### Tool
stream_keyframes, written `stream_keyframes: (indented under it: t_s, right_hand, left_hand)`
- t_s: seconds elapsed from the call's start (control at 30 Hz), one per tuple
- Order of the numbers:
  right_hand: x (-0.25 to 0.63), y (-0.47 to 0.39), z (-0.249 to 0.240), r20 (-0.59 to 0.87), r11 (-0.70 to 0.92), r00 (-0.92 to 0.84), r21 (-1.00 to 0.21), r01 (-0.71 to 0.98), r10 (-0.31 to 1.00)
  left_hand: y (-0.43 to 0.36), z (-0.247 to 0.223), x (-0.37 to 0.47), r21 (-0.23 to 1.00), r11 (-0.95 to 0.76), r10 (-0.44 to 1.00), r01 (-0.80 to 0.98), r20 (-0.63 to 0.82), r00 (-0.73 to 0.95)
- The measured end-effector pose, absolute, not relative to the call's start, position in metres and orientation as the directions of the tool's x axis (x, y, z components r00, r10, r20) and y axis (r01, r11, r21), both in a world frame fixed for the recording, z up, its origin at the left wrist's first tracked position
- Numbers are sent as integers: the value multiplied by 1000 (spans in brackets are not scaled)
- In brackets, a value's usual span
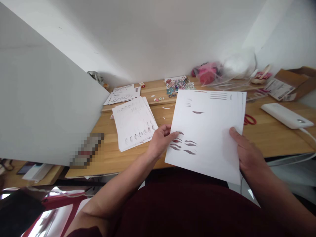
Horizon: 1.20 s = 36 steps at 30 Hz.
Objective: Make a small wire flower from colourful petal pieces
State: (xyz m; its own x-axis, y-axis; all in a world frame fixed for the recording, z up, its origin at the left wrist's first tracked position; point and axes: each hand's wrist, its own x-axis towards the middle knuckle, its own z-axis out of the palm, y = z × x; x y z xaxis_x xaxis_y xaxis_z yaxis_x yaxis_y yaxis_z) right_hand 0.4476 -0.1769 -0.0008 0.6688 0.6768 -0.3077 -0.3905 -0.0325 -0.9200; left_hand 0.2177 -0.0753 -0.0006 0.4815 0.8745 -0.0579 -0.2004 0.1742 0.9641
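A white paper sheet (209,131) with leaf-like and narrow cut-out shapes is held up over the table's front edge, tilted toward me. Its right edge shows at least one more sheet behind it. My left hand (163,138) pinches the left edge beside the wavy cut-outs, thumb on top. My right hand (247,151) grips the right edge, thumb on the front and fingers hidden behind. Left of the held paper lies a stack of white sheets (134,118) with rows of crescent-shaped cut-outs.
On the wooden table (103,161) are more cut sheets (123,93), colourful paper pieces (177,85), red-handled scissors (250,119), a white power bank (286,115) with a cable, a cardboard box (293,82) and plastic bags (237,67). A grey-white panel (49,92) stands on the left.
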Motion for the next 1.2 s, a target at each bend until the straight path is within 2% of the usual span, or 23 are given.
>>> stream_keyframes:
  t_s: [0.43, 0.7, 0.9, 1.2]
  right_hand:
    - [444, -178, 2, -297, -36, 705, -933, -359, 645]
    - [450, -178, -5, -253, -5, 684, -939, -343, 684]
    - [444, -177, 3, -285, -38, 716, -939, -341, 637]
    - [437, -179, 8, -256, -37, 725, -952, -303, 640]
  left_hand:
    - [-83, -10, 223, 963, 159, 919, -216, -64, 390]
    - [-89, -7, 218, 956, 216, 869, -199, -95, 485]
    - [-89, -7, 217, 950, 231, 865, -212, -101, 492]
    - [-88, -10, 217, 941, 254, 877, -221, -128, 463]
